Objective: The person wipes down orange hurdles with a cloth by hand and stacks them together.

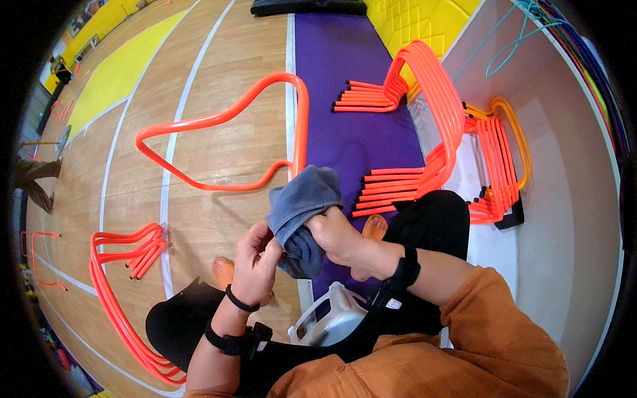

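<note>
An orange tubular hurdle (219, 119) extends forward from my hands, its bent loop above the wooden floor. A grey-blue cloth (306, 199) is bunched over its near part and hides the tube there. My right hand (336, 234) grips the cloth from the right, with its fingers mostly covered. On the other side, my left hand (256, 258) pinches the cloth's lower left edge between thumb and fingers. Whether the left fingers also touch the tube cannot be seen.
Nested orange hurdles (433, 89) stand right on the purple strip (343, 59). More hurdles (497, 169) lean by the pale partition (557, 199). Another stack (109, 293) is at left. A white plastic stool (331, 321) shows between my legs. A person (37, 174) stands far left.
</note>
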{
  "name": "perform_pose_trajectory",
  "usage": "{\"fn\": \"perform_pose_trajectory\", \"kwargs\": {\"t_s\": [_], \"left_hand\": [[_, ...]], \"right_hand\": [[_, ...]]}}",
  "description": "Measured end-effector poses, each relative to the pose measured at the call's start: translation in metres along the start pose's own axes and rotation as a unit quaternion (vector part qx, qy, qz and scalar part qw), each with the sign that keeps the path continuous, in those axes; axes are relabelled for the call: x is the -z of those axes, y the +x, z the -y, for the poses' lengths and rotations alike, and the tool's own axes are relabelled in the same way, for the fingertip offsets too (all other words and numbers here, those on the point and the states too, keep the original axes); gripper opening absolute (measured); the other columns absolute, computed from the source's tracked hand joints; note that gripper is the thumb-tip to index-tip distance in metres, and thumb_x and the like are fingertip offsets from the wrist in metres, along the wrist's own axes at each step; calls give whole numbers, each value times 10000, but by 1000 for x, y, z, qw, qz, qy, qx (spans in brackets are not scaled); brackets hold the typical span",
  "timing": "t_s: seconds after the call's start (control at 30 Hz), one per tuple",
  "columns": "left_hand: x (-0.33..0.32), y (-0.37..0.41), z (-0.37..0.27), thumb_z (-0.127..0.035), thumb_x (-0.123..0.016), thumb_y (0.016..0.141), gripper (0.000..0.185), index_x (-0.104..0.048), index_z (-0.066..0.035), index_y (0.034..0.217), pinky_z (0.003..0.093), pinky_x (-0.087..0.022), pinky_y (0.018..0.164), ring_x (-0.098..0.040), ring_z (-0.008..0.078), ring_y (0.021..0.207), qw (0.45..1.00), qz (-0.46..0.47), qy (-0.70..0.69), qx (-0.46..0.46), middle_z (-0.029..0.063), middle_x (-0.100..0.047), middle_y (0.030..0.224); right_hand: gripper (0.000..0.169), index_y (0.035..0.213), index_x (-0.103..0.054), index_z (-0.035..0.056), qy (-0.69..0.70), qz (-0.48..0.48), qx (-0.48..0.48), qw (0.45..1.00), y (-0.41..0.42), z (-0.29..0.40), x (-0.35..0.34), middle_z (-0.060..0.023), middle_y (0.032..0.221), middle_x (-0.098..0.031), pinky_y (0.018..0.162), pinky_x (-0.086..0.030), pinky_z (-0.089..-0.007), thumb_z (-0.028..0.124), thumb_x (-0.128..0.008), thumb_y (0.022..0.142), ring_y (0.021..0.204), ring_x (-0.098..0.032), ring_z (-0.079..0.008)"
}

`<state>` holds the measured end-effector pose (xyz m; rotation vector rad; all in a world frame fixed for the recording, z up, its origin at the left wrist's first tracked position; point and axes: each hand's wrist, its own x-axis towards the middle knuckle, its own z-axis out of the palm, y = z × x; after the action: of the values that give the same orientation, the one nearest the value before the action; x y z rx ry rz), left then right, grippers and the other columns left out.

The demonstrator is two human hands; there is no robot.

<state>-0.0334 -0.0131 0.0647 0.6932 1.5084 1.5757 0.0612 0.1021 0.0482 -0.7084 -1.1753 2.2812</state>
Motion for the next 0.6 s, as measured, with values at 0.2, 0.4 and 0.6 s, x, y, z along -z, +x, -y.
{"fn": "perform_pose_trajectory", "kwargs": {"t_s": [0.2,0.4,0.6], "left_hand": [[1,0,-9,-107,-589,832,156,-607,40,882,222,-417,555,-499,49,628,977,98,180,56,19,-587,693],[2,1,-1,-109,-615,794,157,-607,47,801,239,-417,507,-487,61,542,967,124,212,62,43,-576,597],[9,5,-18,-194,-677,821,223,-619,21,815,235,-425,494,-521,70,525,932,237,264,77,29,-593,619]], "right_hand": [[181,1066,-597,38,-28,30,-34,999,0,-5,17,-53,989,-624,798,-501,-280,107,-528,914,879,-601,-132],[155,1036,-592,35,-82,61,-18,995,-1,-6,21,-63,961,-621,774,-514,-287,83,-512,911,856,-610,-144],[172,993,-591,56,25,-72,-46,996,24,17,30,-40,920,-610,731,-501,-318,48,-452,891,820,-585,-157]]}}
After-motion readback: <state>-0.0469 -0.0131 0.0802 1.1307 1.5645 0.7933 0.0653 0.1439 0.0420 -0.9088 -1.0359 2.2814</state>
